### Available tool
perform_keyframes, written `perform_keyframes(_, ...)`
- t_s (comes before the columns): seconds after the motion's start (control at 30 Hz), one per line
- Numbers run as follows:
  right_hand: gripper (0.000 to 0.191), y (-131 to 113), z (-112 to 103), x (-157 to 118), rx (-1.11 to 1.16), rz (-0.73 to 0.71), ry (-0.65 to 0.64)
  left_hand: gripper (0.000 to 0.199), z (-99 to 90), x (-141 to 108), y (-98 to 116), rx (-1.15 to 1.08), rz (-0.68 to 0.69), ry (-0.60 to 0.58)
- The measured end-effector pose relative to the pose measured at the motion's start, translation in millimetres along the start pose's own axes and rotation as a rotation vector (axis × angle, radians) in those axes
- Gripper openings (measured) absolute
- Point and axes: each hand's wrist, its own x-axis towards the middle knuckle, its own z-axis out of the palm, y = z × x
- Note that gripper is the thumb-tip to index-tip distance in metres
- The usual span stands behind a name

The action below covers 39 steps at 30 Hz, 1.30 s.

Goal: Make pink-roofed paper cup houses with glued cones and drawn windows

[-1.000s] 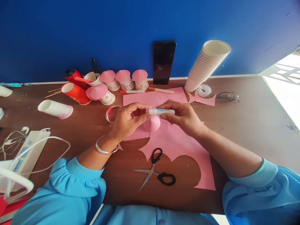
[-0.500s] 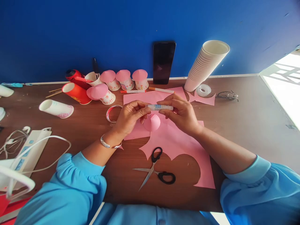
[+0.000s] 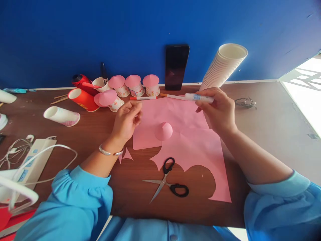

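My right hand point(image 3: 219, 108) grips a small white glue stick point(image 3: 199, 97) with a blue label, held sideways above the pink paper's far right part. My left hand point(image 3: 127, 118) is apart from it, to the left of the paper, with fingers curled closed and nothing showing in them. A small pink paper cone point(image 3: 164, 131) rests between the hands on the cut pink paper point(image 3: 193, 144). Nearer to me lie black-handled scissors point(image 3: 163, 182) with their blades spread.
Decorated paper cups with pink cone tops point(image 3: 151, 85) stand along the blue wall. A black phone point(image 3: 177, 67) leans there, beside a tall stack of white cups point(image 3: 223, 67). Markers point(image 3: 142, 98), a red cup point(image 3: 84, 99), a power strip point(image 3: 35, 164) and eyeglasses point(image 3: 245, 102) are around.
The left hand has let go of the glue stick and moved left. My right hand has carried the glue stick right and farther from me. The cone and scissors stayed put.
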Motion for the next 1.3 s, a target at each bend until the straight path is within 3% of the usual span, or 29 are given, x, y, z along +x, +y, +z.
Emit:
perform_keyframes(0.1,0.022,5.3,5.1,1.1,0.318,0.29,-0.039,0.025,-1.4,4.8,-10.5,0.428,0.247,-0.071)
perform_keyframes(0.23,0.025,1.1,18.9,-6.0,0.502,0.465,-0.166,0.021,-2.7,9.0,-24.8,0.921,0.401,-0.232)
perform_keyframes(0.33,0.026,-3.7,21.6,-9.8,0.589,0.507,-0.212,0.044,-3.0,4.5,-24.1,1.047,0.502,-0.226)
perform_keyframes(0.43,0.028,-4.5,20.1,-11.2,0.618,0.555,-0.239,0.047,2.6,-7.0,-13.0,1.013,0.603,-0.271)
perform_keyframes(0.57,0.03,-2.0,19.1,-12.2,0.638,0.609,-0.27,0.075,10.4,-19.6,-2.4,1.052,0.48,-0.542)
perform_keyframes(0.7,0.03,-1.0,20.7,-13.0,0.632,0.632,-0.293,0.094,12.2,-21.2,-6.1,1.139,0.381,-0.591)
perform_keyframes(1.13,0.029,-1.7,25.6,-14.7,0.616,0.622,-0.319,0.045,19.1,-11.3,-8.5,1.091,0.28,-0.573)
perform_keyframes(1.3,0.026,-2.0,24.1,-16.4,0.662,0.636,-0.321,0.043,18.9,-16.0,-1.7,0.95,0.138,-0.547)
